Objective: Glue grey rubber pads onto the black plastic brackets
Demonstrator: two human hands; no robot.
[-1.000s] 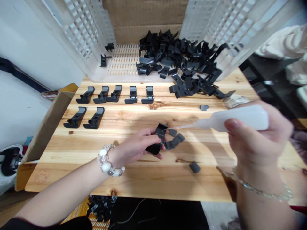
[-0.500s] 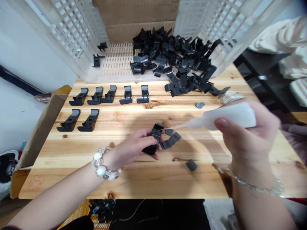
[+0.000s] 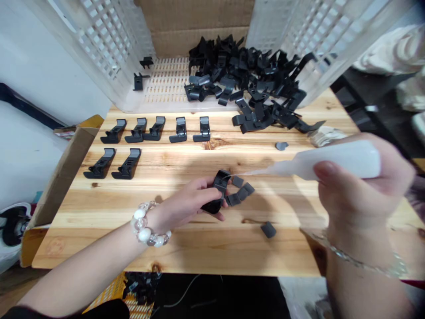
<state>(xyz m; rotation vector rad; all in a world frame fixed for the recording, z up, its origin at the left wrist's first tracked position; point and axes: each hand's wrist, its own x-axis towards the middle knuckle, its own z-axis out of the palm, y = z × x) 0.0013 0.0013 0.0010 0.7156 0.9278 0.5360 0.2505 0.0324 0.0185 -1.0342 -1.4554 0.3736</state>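
My left hand grips a black plastic clip just above the wooden table, thumb on top of it. My right hand is closed around a white squeeze bottle lying nearly level. Its thin nozzle points left, with the tip at the clip's upper end; whether they touch I cannot tell. Under and beside the clip lie several small dark square pads. Another dark pad lies nearer the front edge. Several black clips with grey pads stand in two rows at the left.
A white plastic crate lies open toward me at the back, with a heap of black clips spilling onto the table. A small grey scrap lies right of centre. Below the front edge is a yellow basket with black parts.
My right hand and the bottle have moved right, and the nozzle tip has shifted toward the clip's upper right. The left hand keeps its hold. The whole view has shifted slightly.
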